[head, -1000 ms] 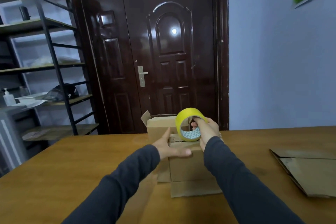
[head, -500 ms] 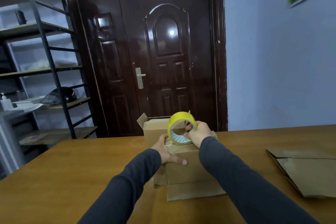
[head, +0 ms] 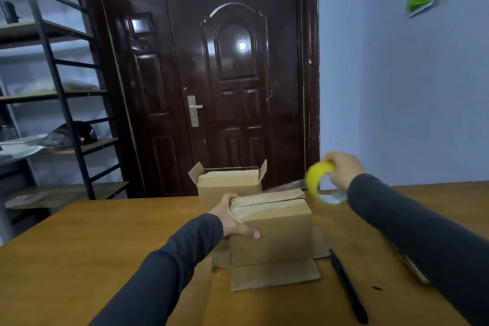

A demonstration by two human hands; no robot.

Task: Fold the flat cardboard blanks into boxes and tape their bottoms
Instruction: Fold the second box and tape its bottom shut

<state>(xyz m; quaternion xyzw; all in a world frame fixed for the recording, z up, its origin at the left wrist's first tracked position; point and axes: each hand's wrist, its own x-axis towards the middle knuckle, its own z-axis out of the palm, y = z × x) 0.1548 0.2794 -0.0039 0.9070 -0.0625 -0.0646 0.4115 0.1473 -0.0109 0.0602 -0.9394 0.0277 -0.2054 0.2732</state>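
A folded cardboard box (head: 272,233) stands upside down at the middle of the wooden table (head: 92,246), its lower flaps splayed flat around it. My left hand (head: 234,221) grips its upper left corner, thumb across the front face. My right hand (head: 341,171) holds a yellow tape roll (head: 318,181), blurred, in the air to the right of the box. A strip of tape seems to stretch from the roll towards the box top. Behind stands a second box (head: 229,182), upright with its top flaps open.
A black pen (head: 348,288) lies on the table right of the box. A flat cardboard blank (head: 412,266) shows partly under my right sleeve. A dark door (head: 211,74) stands behind the table and a metal shelf rack (head: 53,87) at the left.
My right hand has swung the tape roll from the box top out to the right. The left hand still holds the box's left side. The view has shifted, so the pen now shows.
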